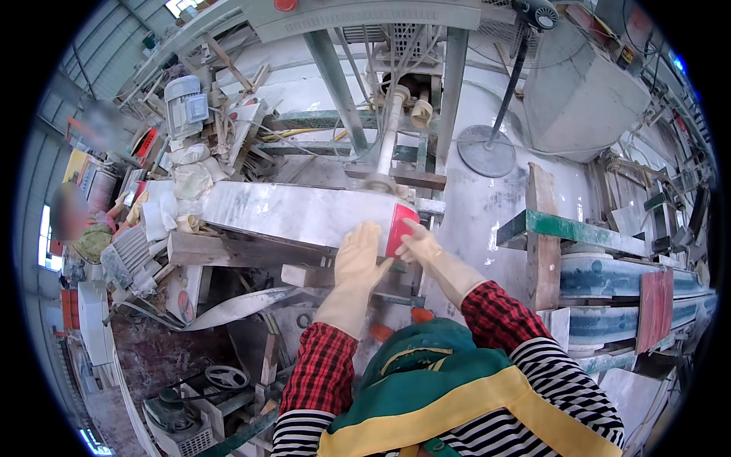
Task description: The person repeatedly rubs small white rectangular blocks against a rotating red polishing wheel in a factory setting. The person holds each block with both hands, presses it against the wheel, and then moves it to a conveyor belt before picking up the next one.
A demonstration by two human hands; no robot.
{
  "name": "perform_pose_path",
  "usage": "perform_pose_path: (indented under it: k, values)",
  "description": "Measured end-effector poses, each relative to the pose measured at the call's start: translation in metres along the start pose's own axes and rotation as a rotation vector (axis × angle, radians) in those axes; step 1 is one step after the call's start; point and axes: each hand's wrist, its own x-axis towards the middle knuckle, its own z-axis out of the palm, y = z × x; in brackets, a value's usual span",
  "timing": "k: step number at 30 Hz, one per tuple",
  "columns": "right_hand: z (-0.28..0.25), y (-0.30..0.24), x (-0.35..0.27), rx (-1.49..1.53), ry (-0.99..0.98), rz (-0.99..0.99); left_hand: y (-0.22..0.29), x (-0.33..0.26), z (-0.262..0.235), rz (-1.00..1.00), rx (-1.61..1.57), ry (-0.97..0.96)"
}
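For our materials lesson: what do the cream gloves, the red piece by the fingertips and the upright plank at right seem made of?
Cream gloves: probably rubber, matt; they fit the fingers closely.
Red piece: perhaps plastic or coated sheet, smooth; flat, even colour leaves it open.
Upright plank: apparently wood, rough, unpainted; brown, patchy surface.

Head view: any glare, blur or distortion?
Head view: straight edges bowed toward the rim, corners black; head view, far left: window blown out, co-worker's head blurred; head view, centre: left hand, right hand and red piece read clearly.
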Motion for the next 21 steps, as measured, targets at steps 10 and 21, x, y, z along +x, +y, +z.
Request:
perform_pose_path:
  k: [10, 21]
  values:
    - [-0.162, 0.083, -0.12, 0.112, 0.229, 0.091, 0.013, 0.011, -0.006, -0.051, 0.078, 0.185]
    - [-0.131, 0.081, -0.176, 0.051, 0.233, -0.044, 0.022, 0.039, -0.011, -0.23, 0.142, 0.007]
